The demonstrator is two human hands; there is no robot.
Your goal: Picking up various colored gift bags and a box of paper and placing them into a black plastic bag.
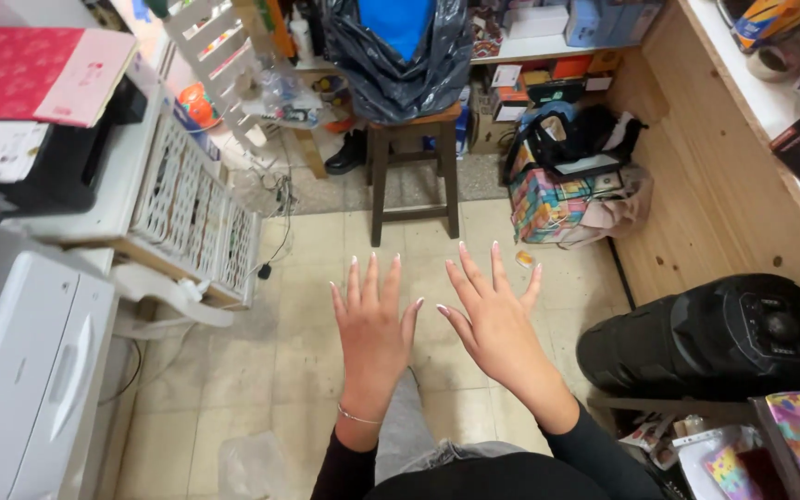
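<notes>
Holding both hands flat and empty over the floor (326, 370), backs up.

Left hand (374, 329) and right hand (493, 319) hover side by side with fingers fanned wide, gripping nothing and touching nothing; a thin bracelet (359, 418) circles the left wrist; nearest things lie apart: a stool (414, 167) ahead bearing a dark bag (400, 56), a white printer (30, 370) at left, a black case (715, 333) at right.

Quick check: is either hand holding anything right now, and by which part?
Nothing is held. The left hand and right hand are both open, fingers spread, above the tiled floor.
</notes>
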